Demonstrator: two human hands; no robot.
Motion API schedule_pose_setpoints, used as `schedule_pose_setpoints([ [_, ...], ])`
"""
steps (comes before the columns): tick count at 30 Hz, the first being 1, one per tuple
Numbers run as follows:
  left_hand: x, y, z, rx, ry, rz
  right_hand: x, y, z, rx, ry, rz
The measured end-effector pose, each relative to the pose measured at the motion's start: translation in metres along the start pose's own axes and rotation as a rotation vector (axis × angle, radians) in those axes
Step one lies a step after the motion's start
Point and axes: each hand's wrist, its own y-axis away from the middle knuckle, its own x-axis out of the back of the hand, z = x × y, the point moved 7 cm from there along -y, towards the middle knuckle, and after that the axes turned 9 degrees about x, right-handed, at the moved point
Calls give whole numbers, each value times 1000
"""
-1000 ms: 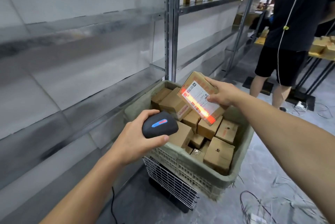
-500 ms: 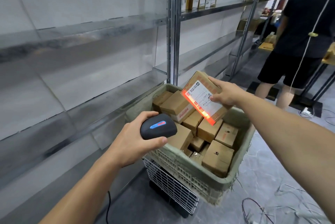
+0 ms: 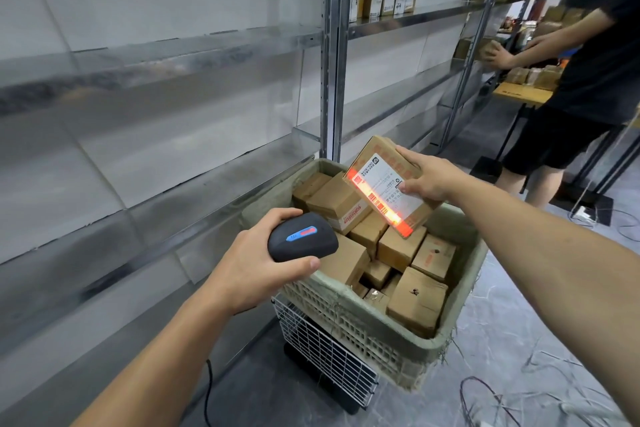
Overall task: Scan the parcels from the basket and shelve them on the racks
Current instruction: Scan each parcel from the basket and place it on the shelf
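Several steel racks point(image 3: 214, 52) run along the left of the basket point(image 3: 460, 340), close enough, I judge, for shelving straight from it. About a dozen brown parcels point(image 3: 415, 302) lie jumbled inside the basket, nearly up to its rim. Above its far side, the right hand point(image 3: 429, 181) grips one parcel point(image 3: 379, 151) by its edge and tilts the label point(image 3: 382, 182) toward the near rim so it can be read. At the near-left rim, the left hand point(image 3: 249, 271) wraps round the scanner point(image 3: 301, 241), whose red beam point(image 3: 394, 217) lies across the label's lower edge. Shelving is not yet done.
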Motion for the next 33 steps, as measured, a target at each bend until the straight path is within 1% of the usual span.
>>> schedule_pose_setpoints([
  [10,-1,-2,-5,9,12,-7,3,-5,3,-3,-15,6],
  [18,-3,-4,-6,12,1,6,3,-11,6,31,-4,3],
  [29,2,-4,-3,13,0,44,-8,-17,11,26,-100,5],
  [33,4,-5,-6,21,23,65,-13,-18,15,26,-199,31],
])
